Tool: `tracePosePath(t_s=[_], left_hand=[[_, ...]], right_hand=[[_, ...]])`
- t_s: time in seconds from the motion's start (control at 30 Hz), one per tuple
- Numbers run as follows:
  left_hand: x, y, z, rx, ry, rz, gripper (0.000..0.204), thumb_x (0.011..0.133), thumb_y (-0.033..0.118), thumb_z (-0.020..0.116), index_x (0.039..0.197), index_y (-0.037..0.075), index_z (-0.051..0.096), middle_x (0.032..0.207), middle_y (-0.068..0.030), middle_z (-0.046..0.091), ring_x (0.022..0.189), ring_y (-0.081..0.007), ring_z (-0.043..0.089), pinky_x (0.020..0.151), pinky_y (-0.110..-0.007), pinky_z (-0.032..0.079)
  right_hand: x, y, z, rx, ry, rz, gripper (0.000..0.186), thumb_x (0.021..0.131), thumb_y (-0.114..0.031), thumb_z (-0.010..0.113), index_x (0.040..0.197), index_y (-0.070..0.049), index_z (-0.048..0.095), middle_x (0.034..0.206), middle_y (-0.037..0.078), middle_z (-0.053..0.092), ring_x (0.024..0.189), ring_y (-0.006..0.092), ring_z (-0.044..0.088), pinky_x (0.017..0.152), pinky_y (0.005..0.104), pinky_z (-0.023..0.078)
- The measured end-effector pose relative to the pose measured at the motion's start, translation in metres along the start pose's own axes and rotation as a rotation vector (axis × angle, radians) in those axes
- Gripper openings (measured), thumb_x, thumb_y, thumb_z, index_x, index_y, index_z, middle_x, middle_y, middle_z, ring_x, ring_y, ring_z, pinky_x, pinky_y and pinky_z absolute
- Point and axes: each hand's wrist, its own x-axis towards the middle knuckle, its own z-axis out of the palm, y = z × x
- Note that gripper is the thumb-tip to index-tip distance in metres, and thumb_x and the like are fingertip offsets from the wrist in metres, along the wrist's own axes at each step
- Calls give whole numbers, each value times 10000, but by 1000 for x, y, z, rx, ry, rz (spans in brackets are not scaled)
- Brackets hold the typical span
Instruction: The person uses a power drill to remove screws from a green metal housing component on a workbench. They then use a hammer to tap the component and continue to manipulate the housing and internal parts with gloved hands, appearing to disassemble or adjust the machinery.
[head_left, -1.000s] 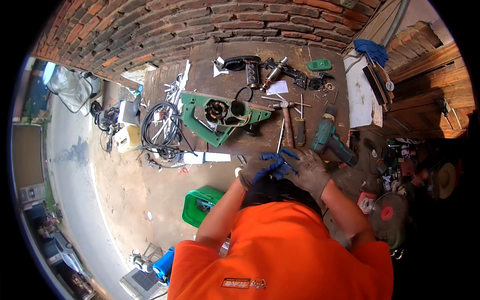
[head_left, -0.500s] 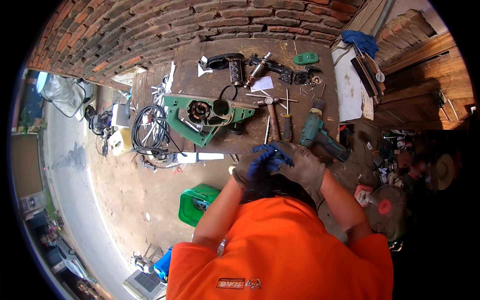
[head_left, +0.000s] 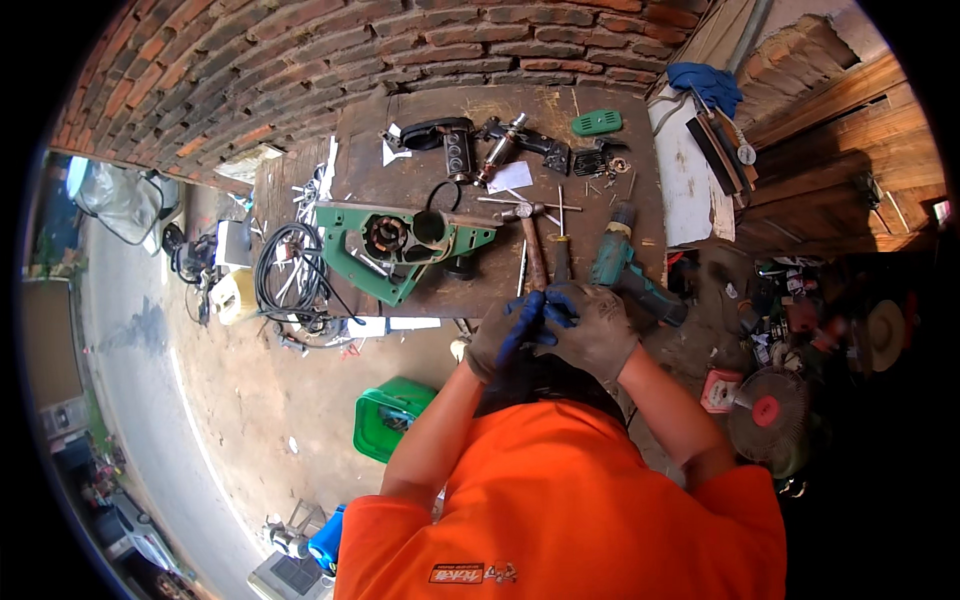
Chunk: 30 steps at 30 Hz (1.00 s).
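My left hand (head_left: 497,337) and my right hand (head_left: 597,330), in grey work gloves with blue fingers, meet in front of me at the table's front edge. The fingers of both are bent and pressed close together; whatever is between them, if anything, is too small or hidden to make out. Just beyond them lie a hammer (head_left: 534,250) with a wooden handle and a screwdriver (head_left: 561,255). A teal cordless drill (head_left: 625,270) rests right of my right hand. To the left is a green power tool housing (head_left: 350,262) with copper windings inside.
On the wooden table (head_left: 385,190) lie a motor armature (head_left: 500,152), a black tool part (head_left: 457,150), a green vented cover (head_left: 597,122) and a coiled black cable (head_left: 285,265). A green bucket (head_left: 372,425) stands on the floor at left, a fan (head_left: 768,415) at right.
The bunched blue glove fingers have drawn slightly apart and now show as separate bent fingers. Both hands stay close together at the table edge. The whole view has shifted a little.
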Motion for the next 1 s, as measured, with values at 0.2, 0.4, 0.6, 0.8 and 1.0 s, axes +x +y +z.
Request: tracePosePath(t_s=[0.2,0.4,0.6,0.8,1.0], left_hand=[[18,-63,-23,-288,57,-30,376,1037,292,523,1269,1,575,1096,-98,682,959,-198,678,805,-331,570],[-23,-58,-55,-359,163,-125,350,1043,218,515,1288,-28,562,1092,-103,691,947,-201,693,812,-345,581],[-89,-34,-112,-374,374,-118,392,1041,276,519,1269,-38,576,1063,-142,690,940,-248,703,834,-358,593],[-99,-19,-172,-289,802,-17,263,991,245,608,1147,33,616,977,-90,679,797,-186,687,658,-286,547],[-76,-6,-207,-344,705,188,354,855,-4,705,1179,36,569,944,-37,654,809,-124,615,692,-240,508]], right_hand=[[56,59,-1,-445,188,157,383,894,-325,600,1194,-91,640,1299,136,606,1251,352,517,1084,525,332],[86,78,-1,-872,-100,287,463,916,-391,570,1311,-154,614,1493,101,456,1411,295,360,1155,586,173],[12,96,-30,-495,97,583,777,823,-396,671,1505,-158,384,1497,189,424,1385,372,393,1143,501,296],[-11,128,12,-650,-38,698,1030,743,-346,728,1571,-80,177,1526,258,350,1413,423,343,1161,502,297],[-51,81,24,42,325,509,824,769,-223,775,1487,-84,394,1436,172,481,1225,308,550,1017,400,468]])
